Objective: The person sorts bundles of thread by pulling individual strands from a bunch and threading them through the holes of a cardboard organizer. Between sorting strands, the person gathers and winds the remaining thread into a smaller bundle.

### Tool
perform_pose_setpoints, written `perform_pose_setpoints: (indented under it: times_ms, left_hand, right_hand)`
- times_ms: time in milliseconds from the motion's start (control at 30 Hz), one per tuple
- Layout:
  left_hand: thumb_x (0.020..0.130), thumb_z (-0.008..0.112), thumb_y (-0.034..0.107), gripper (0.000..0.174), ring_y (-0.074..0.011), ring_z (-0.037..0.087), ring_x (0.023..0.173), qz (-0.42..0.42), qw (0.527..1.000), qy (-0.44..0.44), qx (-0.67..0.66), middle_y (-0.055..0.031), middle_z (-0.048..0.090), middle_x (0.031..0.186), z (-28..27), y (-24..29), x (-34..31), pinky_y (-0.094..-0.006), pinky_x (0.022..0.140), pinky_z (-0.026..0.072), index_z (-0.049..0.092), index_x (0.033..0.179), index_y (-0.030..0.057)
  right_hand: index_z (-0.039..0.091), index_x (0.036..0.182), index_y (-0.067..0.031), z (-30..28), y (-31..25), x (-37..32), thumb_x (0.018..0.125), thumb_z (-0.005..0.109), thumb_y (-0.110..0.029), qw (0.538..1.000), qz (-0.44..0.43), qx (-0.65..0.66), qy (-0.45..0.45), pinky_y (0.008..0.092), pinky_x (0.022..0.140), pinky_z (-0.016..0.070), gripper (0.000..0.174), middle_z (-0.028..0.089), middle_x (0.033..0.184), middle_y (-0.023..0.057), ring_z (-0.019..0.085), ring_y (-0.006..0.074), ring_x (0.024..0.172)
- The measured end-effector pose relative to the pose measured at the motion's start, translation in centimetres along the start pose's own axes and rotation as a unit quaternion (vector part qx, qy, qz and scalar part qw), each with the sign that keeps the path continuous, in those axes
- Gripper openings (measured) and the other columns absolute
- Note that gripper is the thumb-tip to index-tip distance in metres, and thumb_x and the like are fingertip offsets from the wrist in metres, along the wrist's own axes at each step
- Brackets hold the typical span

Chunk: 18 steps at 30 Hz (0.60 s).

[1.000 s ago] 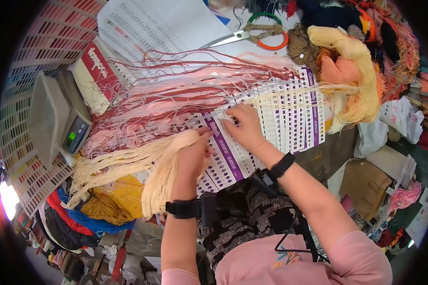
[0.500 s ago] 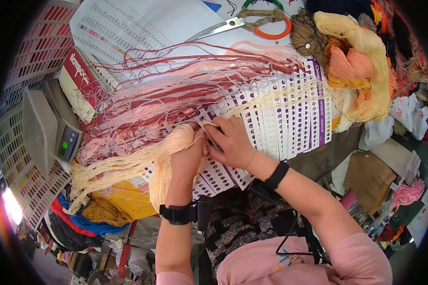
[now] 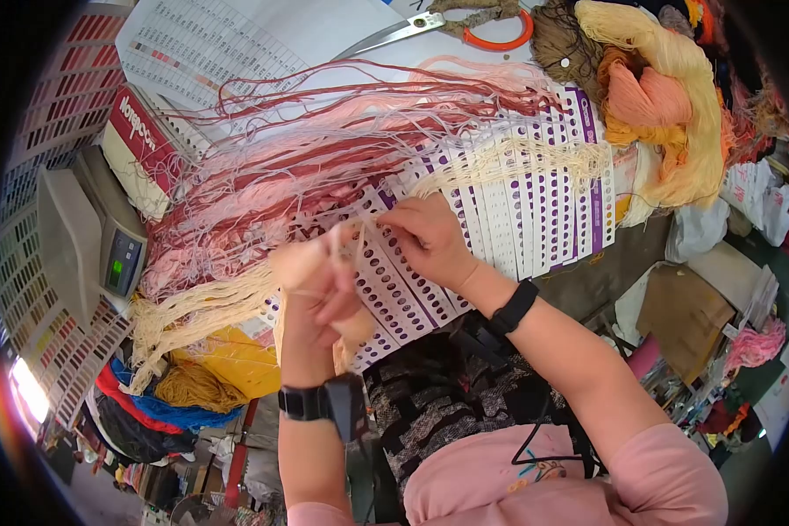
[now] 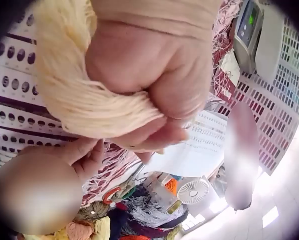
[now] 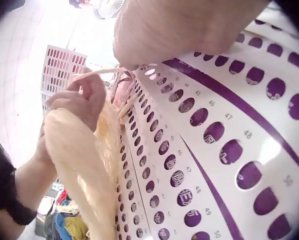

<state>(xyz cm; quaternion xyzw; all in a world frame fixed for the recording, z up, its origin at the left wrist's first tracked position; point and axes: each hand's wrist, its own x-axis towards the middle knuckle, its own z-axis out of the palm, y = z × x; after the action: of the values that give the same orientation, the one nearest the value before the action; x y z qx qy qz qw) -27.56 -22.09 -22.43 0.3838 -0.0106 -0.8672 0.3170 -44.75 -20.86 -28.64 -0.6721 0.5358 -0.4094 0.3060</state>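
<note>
A bundle of cream thread [image 4: 69, 65] hangs looped round the left hand [image 4: 149, 65], which curls round it in the left wrist view. In the head view the left hand [image 3: 320, 285] is blurred. From its fingertips a pale strand [image 5: 107, 71] runs across to the right hand [image 5: 184, 30] in the right wrist view. The right hand [image 3: 430, 241] pinches near the top edge of the punched cards [image 3: 394, 298], fingers bent; its fingertips are partly hidden. Loose cream threads [image 3: 500, 167] lie across the cards beyond it.
Red and pink threads [image 3: 324, 158] spread over the table's middle. Scissors [image 3: 403, 31] lie on paper at the back. A scale [image 3: 118, 237] and a notebook box [image 3: 136, 145] stand left, coloured skeins [image 3: 666, 105] right, a yellow bag [image 3: 237, 364] at the front left.
The left hand has come away from the right hand, moving left with the cream bundle and a strand. The right hand has stayed close to the cards' top edge.
</note>
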Motion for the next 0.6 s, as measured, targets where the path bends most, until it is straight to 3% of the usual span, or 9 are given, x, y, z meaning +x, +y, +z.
perform_pose_setpoints:
  times_ms: [67,167,200,233,267,300,333,433,600]
  left_hand:
    - [0.082,0.043,0.011,0.024,-0.0043,0.037,0.038,-0.002,0.971,0.039,0.234,0.0003,0.05,0.061,0.5,-0.6,2.3,-0.0168,0.035,0.0263,0.05,0.104,0.0044]
    - [0.082,0.046,0.016,0.022,-0.0055,0.044,0.045,0.063,0.786,0.114,0.605,0.0025,0.043,0.056,1.2,-1.3,3.0,-0.0195,0.039,0.0337,0.05,0.1,0.003]
    - [0.081,0.049,0.023,0.021,-0.0073,0.046,0.047,0.102,0.811,0.18,0.547,0.0012,0.046,0.059,0.9,-1.2,2.1,-0.0217,0.04,0.0349,0.053,0.089,0.0032]
    - [0.081,0.048,0.026,0.024,-0.0074,0.045,0.048,0.12,0.611,0.103,0.776,-0.0002,0.048,0.06,-0.4,1.1,1.4,-0.0217,0.04,0.035,0.053,0.089,0.0039]
    - [0.083,0.044,0.023,0.025,-0.0071,0.043,0.047,0.042,0.832,0.247,0.495,-0.0003,0.046,0.059,-1.0,2.0,-0.7,-0.0207,0.039,0.0347,0.053,0.097,0.0047]
    - [0.083,0.042,0.018,0.029,-0.0057,0.04,0.046,0.028,0.888,0.381,0.255,0.001,0.043,0.06,-0.7,3.1,-2.7,-0.018,0.039,0.0333,0.049,0.107,0.0043]
    - [0.083,0.041,0.017,0.032,-0.0043,0.039,0.046,0.053,0.928,0.295,0.221,0.0003,0.047,0.067,-4.5,5.0,-6.1,-0.016,0.04,0.0331,0.044,0.113,0.0048]
    - [0.083,0.044,0.011,0.035,-0.0039,0.041,0.048,0.201,0.926,0.3,0.114,-0.0016,0.051,0.074,-10.4,10.6,-15.2,-0.0146,0.041,0.0342,0.04,0.116,0.0029]
    - [0.085,0.042,0.015,0.03,-0.0021,0.037,0.044,0.403,0.853,0.324,-0.07,0.0035,0.043,0.059,-11.1,16.1,-24.6,-0.0158,0.04,0.0358,0.044,0.108,-0.0036]
  right_hand:
    - [0.056,0.083,-0.0091,0.2,0.2,0.0,0.061,0.056,-0.003,0.999,0.026,0.037,0.018,0.0324,0.06,0.0339,0.023,0.052,0.074,0.0075,0.048,0.0226,0.065]
    - [0.056,0.086,-0.0095,0.5,0.1,0.3,0.059,0.058,-0.005,0.999,0.024,0.014,0.031,0.0303,0.059,0.034,0.027,0.051,0.076,0.0078,0.049,0.0225,0.066]
    - [0.056,0.087,-0.0096,0.6,-0.1,0.4,0.059,0.059,-0.007,0.999,0.019,-0.007,0.036,0.0296,0.059,0.0341,0.028,0.051,0.078,0.0079,0.049,0.0225,0.066]
    - [0.056,0.088,-0.0097,0.5,-0.4,0.4,0.058,0.06,-0.008,0.999,0.029,-0.033,0.017,0.03,0.059,0.0342,0.03,0.05,0.08,0.0079,0.049,0.0226,0.067]
    - [0.056,0.089,-0.0098,0.4,-0.7,0.5,0.058,0.061,-0.009,0.998,0.038,-0.057,-0.001,0.0304,0.06,0.0343,0.031,0.049,0.082,0.0078,0.049,0.0227,0.068]
    - [0.056,0.09,-0.0098,0.5,-1.1,0.7,0.057,0.062,-0.011,0.995,0.047,-0.081,-0.019,0.0308,0.061,0.0343,0.033,0.049,0.084,0.0077,0.05,0.0227,0.07]
    - [0.055,0.09,-0.0109,0.9,-1.1,0.5,0.056,0.063,-0.013,0.992,0.123,-0.009,-0.037,0.0342,0.066,0.0332,0.035,0.046,0.086,0.007,0.048,0.023,0.075]
    - [0.055,0.089,-0.011,0.8,-1.3,0.8,0.056,0.063,-0.014,0.992,0.086,-0.084,-0.029,0.0361,0.07,0.0319,0.034,0.046,0.083,0.0069,0.046,0.0233,0.08]
    - [0.054,0.089,-0.0105,1.0,-2.1,0.8,0.057,0.064,-0.014,0.987,0.09,-0.121,-0.051,0.0353,0.07,0.0335,0.034,0.046,0.082,0.0077,0.046,0.024,0.08]
